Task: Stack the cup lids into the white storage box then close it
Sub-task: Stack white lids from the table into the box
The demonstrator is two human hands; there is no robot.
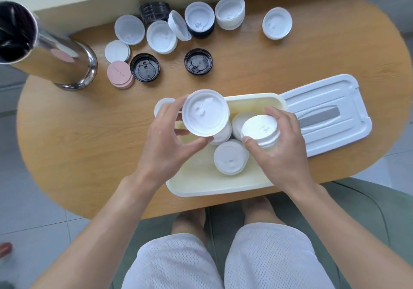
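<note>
White mesh shorts [223,264] fill the 6 o'clock edge, above a green seat. Left hand [166,145], its grip pinching one white lid [205,112] by the rim, holds it over the box's 10 o'clock corner. Right hand [280,148], its grip closed round a short stack of lids [260,130], sits over the open storage box [214,185], where more white lids [230,157] lie. Box cover [330,114] rests at 3 o'clock, touching the box. Loose white, black [198,61] and pink lids [119,73] spread toward 12 o'clock on the wooden worktop [312,49]; steel cylinder [51,52] at 10 o'clock.
</note>
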